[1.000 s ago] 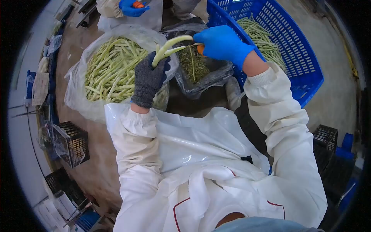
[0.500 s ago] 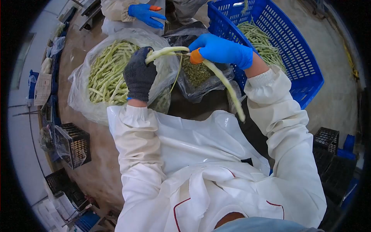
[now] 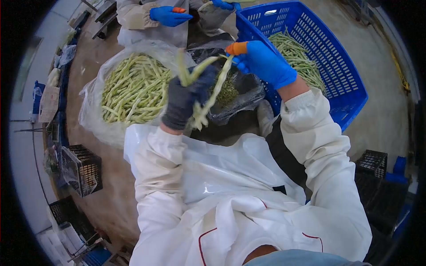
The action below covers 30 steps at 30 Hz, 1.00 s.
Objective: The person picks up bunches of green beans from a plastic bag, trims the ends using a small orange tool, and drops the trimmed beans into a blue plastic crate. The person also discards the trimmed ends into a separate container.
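Note:
My left hand (image 3: pixel 179 104), in a dark grey glove, is closed around a pale green bean folded into lengths, slightly blurred. One end sticks up above the fingers. At the right, my right hand (image 3: pixel 270 66), in a blue glove with an orange cover on one finger, pinches the top of a long bean (image 3: pixel 220 82). That bean slants down and left past the grey glove. Behind the hands sits a dark plastic-lined container (image 3: pixel 253 94) with chopped green trimmings (image 3: pixel 227 92) in it.
A clear plastic bag (image 3: pixel 91 99) full of green beans (image 3: pixel 133 91) lies left of my hands. On the right stands a blue crate (image 3: pixel 350 84) with more beans (image 3: pixel 299 60). Across from me, a co-worker's blue-gloved hand (image 3: pixel 168 16) shows. Black crates (image 3: pixel 82 170) stand far left.
The single bean stretched between my hands is now in folded lengths at the left hand. My left hand has moved right and down. My right hand has turned, its orange finger pointing left.

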Motion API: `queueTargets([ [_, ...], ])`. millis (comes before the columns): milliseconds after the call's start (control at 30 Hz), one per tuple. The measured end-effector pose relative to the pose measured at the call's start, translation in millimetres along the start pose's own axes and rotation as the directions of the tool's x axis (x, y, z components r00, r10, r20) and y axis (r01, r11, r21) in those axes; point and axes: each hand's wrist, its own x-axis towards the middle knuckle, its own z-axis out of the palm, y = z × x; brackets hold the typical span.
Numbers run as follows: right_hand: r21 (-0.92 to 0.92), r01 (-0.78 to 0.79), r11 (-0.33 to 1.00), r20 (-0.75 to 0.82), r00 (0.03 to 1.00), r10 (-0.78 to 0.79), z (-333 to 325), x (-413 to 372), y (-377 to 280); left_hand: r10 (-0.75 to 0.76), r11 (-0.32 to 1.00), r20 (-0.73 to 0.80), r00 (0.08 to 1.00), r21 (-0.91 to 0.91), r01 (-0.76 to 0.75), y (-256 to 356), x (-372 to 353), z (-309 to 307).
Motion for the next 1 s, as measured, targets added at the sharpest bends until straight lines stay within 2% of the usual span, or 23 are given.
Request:
queueTargets([
  [33, 0.020, 0.019, 1.000, -0.018, 1.000, -0.019, 6, 9, 15, -0.037, 0.999, 0.011, 0.999, -0.003, 0.037, 9, -4, 15],
  [67, 0.040, 0.036, 0.999, -0.036, 0.999, -0.034, 15, 13, 20, 0.154, 0.970, -0.003, 0.988, 0.191, -0.151, 1, 0, 19],
  [167, 0.112, -0.025, 0.993, -0.045, 0.998, 0.031, 29, 14, 30, 0.070, 0.964, 0.015, 0.997, 0.255, -0.071, -2, 2, 10],
  [200, 0.075, -0.013, 0.997, 0.019, 1.000, 0.012, 23, 14, 29, 0.043, 0.986, 0.012, 0.999, 0.162, -0.045, 5, -3, 11],
  [233, -0.214, -0.007, 0.977, -0.069, 0.998, -0.008, 22, 18, 25, -0.009, 0.987, 0.009, 1.000, 0.160, 0.007, 3, -3, 6],
  [267, -0.485, -0.024, 0.874, -0.148, 0.988, -0.055, 20, 22, 18, -0.060, 0.986, 0.007, 0.998, 0.158, 0.058, 2, -1, -3],
  [300, -0.713, -0.065, 0.698, -0.209, 0.970, -0.123, 20, 24, 14, -0.110, 0.982, 0.007, 0.994, 0.156, 0.108, 0, 0, -8],
  [333, -0.736, 0.101, 0.669, -0.129, 0.950, -0.285, 18, 22, 16, -0.107, 0.988, -0.009, 0.994, 0.111, 0.107, -1, 0, -9],
  [400, -0.742, 0.407, 0.533, 0.033, 0.816, -0.577, 15, 15, 22, -0.111, 0.987, 0.006, 0.994, 0.117, 0.109, -3, -2, -16],
  [500, -0.753, 0.651, 0.096, 0.418, 0.586, -0.694, 14, 19, 22, -0.111, 0.983, 0.032, 0.993, 0.151, 0.105, -5, -2, -24],
  [600, -0.820, 0.572, 0.020, 0.466, 0.688, -0.556, 17, 14, 23, -0.133, 0.977, 0.060, 0.989, 0.176, 0.120, -6, -2, -26],
  [700, -0.833, 0.539, -0.129, 0.517, 0.672, -0.530, 18, 11, 16, -0.108, 0.982, 0.097, 0.989, 0.165, 0.091, -7, -2, -25],
  [800, -0.838, 0.545, -0.024, 0.466, 0.692, -0.552, 22, 7, 17, -0.039, 0.984, 0.121, 0.992, 0.178, 0.017, -8, -4, -23],
  [867, -0.770, 0.571, 0.285, 0.346, 0.749, -0.566, 26, 3, 20, -0.014, 0.972, 0.152, 0.988, 0.234, -0.022, -6, -3, -25],
  [900, -0.703, 0.567, 0.429, 0.288, 0.779, -0.557, 28, 3, 21, -0.030, 0.985, 0.158, 0.987, 0.174, 0.001, -7, -3, -25],
  [967, -0.344, 0.540, 0.768, 0.248, 0.841, -0.481, 31, 10, 28, -0.059, 0.997, 0.173, 0.983, 0.054, 0.050, -14, -3, -25],
  [1000, -0.128, 0.473, 0.872, 0.247, 0.867, -0.434, 33, 13, 30, 0.046, 0.995, 0.186, 0.982, 0.076, -0.061, -23, 0, -25],
])
